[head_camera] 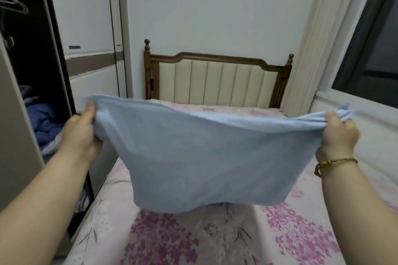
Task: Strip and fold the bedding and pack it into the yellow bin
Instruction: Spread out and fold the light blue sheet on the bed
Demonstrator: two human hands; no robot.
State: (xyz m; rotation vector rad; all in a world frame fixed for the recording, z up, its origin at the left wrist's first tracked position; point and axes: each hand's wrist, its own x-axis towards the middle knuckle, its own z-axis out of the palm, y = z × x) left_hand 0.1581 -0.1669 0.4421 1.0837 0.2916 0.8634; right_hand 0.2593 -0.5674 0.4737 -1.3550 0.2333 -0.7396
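Note:
A light blue cloth (206,153) hangs stretched in the air above the bed, its lower edge dangling just over the mattress. My left hand (83,133) grips its upper left corner. My right hand (338,135), with a gold bracelet on the wrist, grips the upper right corner. Under the cloth the bed is covered by a pale pink sheet (301,232) printed with purple flowers. The yellow bin is nowhere in view.
A wooden headboard (215,79) with cream padding stands at the far end of the bed. An open wardrobe (38,92) with dark blue bundled fabric inside lines the left side. A window (370,49) and cream curtain (314,45) are on the right.

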